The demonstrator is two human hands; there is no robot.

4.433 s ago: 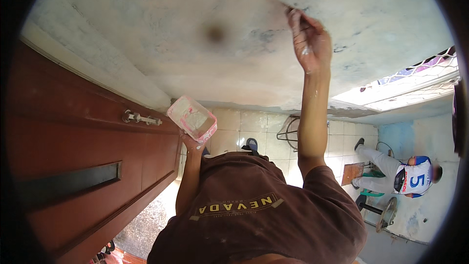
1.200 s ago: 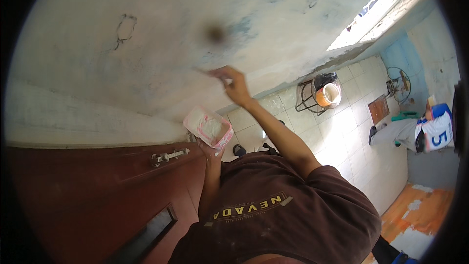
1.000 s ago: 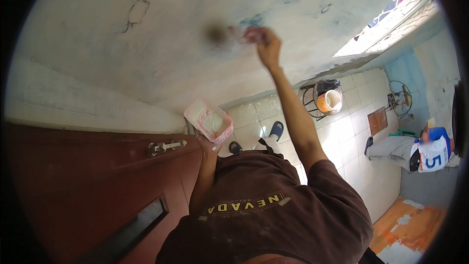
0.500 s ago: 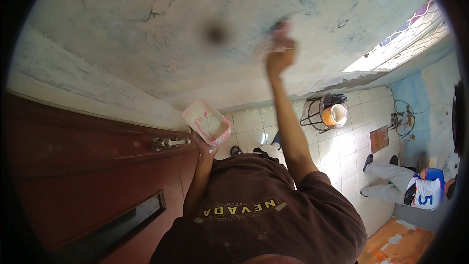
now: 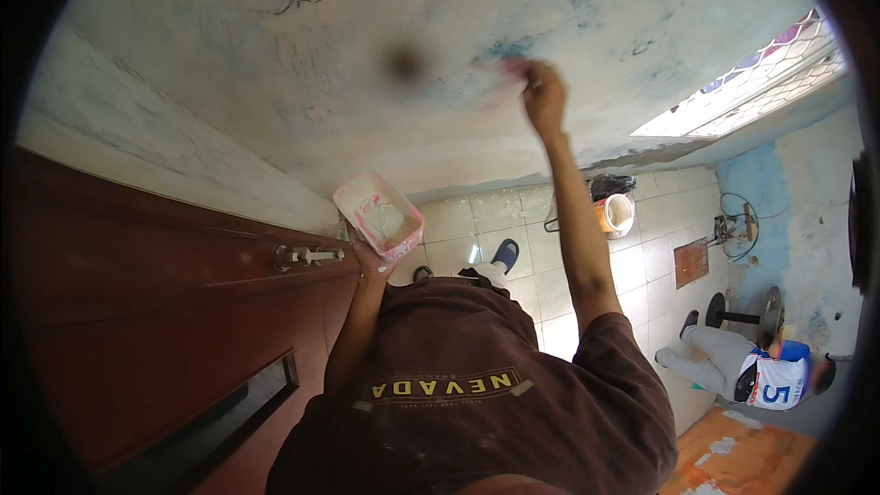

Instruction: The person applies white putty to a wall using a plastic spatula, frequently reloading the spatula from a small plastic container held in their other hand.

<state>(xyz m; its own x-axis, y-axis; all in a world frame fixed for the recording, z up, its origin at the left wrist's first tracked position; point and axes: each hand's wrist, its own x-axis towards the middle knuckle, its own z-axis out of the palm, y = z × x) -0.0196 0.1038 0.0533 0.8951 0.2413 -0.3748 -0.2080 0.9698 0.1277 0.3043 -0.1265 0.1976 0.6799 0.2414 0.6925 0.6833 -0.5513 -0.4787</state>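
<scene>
My right hand (image 5: pixel 544 92) is raised against the mottled off-white wall (image 5: pixel 238 92), its fingers closed on a thin reddish tool (image 5: pixel 511 69), blurred, at a patch of blue-grey marks. My left hand (image 5: pixel 371 257) grips a pink-rimmed plastic tub (image 5: pixel 379 213) with white paste inside and smeared on its edges. The tub is held low by the wall, beside the top of the red-brown door (image 5: pixel 156 247) and its metal bolt (image 5: pixel 308 256). Some white paste shows on my left hand.
A bucket (image 5: pixel 614 214) and black bag (image 5: pixel 612 185) sit on a stool behind my right arm. A co-worker (image 5: pixel 775 371) in a white jersey bends near a round metal-based object (image 5: pixel 770 310) at the right. There are also a grilled window (image 5: pixel 742 82), floor tiles (image 5: pixel 495 211) and an orange-patched surface (image 5: pixel 733 454).
My right hand has risen from near the tub up the wall and moved right. The tub stays in my left hand. The view has turned slightly, and the co-worker appears lower.
</scene>
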